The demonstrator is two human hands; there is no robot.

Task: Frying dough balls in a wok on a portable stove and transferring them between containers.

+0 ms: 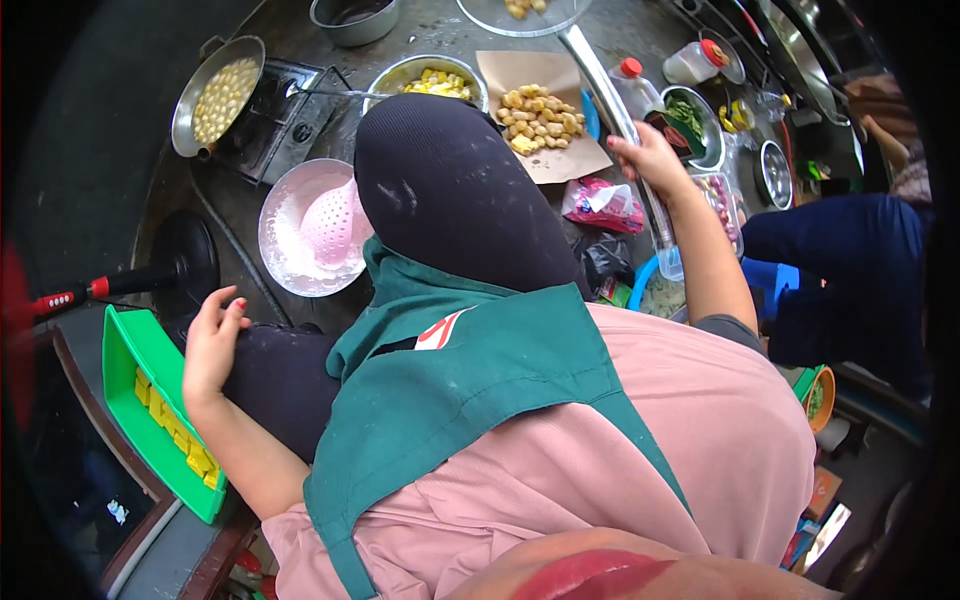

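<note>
My right hand (654, 161) grips the long metal handle of a wire-mesh strainer (491, 16). A few golden fried pieces (523, 7) show in the strainer at the top edge. Below it, a heap of fried pieces (538, 116) lies on brown paper (541, 171). My left hand (212, 341) holds nothing, its fingers loosely bent and apart, over my left leg near a green plastic tray (127, 382) of yellow blocks (174, 431). At the left, a wok (180, 124) of oil with many round pieces frying sits on a gas stove (270, 120).
A bowl of white powder (281, 266) holds a pink slotted scoop (330, 225). Beyond my raised knee stands a metal bowl (375, 79) of yellow cubes. Jars (686, 64), a tissue pack (604, 206) and a bowl of greens (716, 150) crowd the right. Another person's leg (840, 240) is there.
</note>
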